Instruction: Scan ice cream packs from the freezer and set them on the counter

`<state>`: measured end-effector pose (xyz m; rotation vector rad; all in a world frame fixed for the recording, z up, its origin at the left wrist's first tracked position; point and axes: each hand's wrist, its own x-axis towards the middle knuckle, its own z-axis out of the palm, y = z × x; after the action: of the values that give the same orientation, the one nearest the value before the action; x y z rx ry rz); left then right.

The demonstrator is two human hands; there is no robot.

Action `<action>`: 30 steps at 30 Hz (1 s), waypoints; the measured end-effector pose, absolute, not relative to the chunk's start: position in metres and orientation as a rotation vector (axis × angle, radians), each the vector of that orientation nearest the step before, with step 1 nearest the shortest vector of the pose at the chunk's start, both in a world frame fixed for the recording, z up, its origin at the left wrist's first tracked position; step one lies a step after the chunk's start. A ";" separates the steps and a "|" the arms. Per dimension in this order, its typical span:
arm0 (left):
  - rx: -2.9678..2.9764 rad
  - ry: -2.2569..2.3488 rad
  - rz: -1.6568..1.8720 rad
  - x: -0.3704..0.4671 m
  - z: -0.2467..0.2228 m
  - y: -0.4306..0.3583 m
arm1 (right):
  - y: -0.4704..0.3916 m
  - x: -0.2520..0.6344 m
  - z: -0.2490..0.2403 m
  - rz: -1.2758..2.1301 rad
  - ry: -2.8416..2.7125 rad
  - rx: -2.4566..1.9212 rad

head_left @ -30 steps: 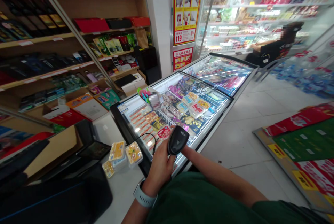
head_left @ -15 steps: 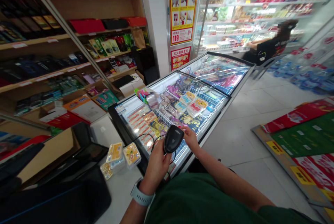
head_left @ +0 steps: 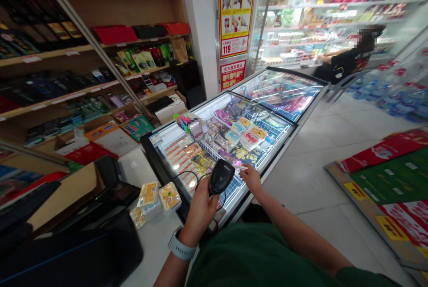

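- Left hand [head_left: 199, 204]: wrapped round the scanner [head_left: 221, 177], above the freezer [head_left: 290, 137] near its closest corner.
- Right hand [head_left: 251, 180]: fingertips pinching a slim item [head_left: 242, 168], just beside the scanner, over the freezer's right edge.
- Cable [head_left: 183, 172]: running from the counter's edge toward the scanner.
- Tubs [head_left: 149, 194]: on the counter [head_left: 160, 242], by its edge against the freezer.
- Bag [head_left: 195, 129]: on the freezer's left edge.

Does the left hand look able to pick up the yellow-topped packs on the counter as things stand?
Probably not: the packs lie close by, uncovered, but the left hand is wrapped around the black scanner and would need freeing first.
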<state>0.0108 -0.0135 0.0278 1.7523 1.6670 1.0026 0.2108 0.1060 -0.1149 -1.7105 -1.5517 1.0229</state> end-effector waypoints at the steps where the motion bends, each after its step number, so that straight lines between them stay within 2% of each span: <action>1: 1.746 1.672 1.004 0.011 0.028 -0.013 | 0.107 0.213 -0.116 1.034 -1.533 -1.705; 13: 1.727 1.685 1.065 0.013 0.029 -0.007 | 0.111 0.232 -0.119 0.971 -1.542 -1.755; 19: 1.704 1.685 1.051 0.012 0.026 -0.008 | 0.111 0.243 -0.110 0.580 -1.880 -1.900; 22: 1.699 1.679 1.043 0.011 0.026 -0.008 | 0.113 0.249 -0.108 0.484 -1.882 -1.886; 30: 1.719 1.676 1.055 0.009 0.030 -0.008 | 0.115 0.249 -0.107 0.752 -1.684 -1.699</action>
<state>0.0092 -0.0078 0.0296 1.7195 1.6756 1.0550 0.2486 0.1151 -0.1070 -1.6992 -1.6840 0.7516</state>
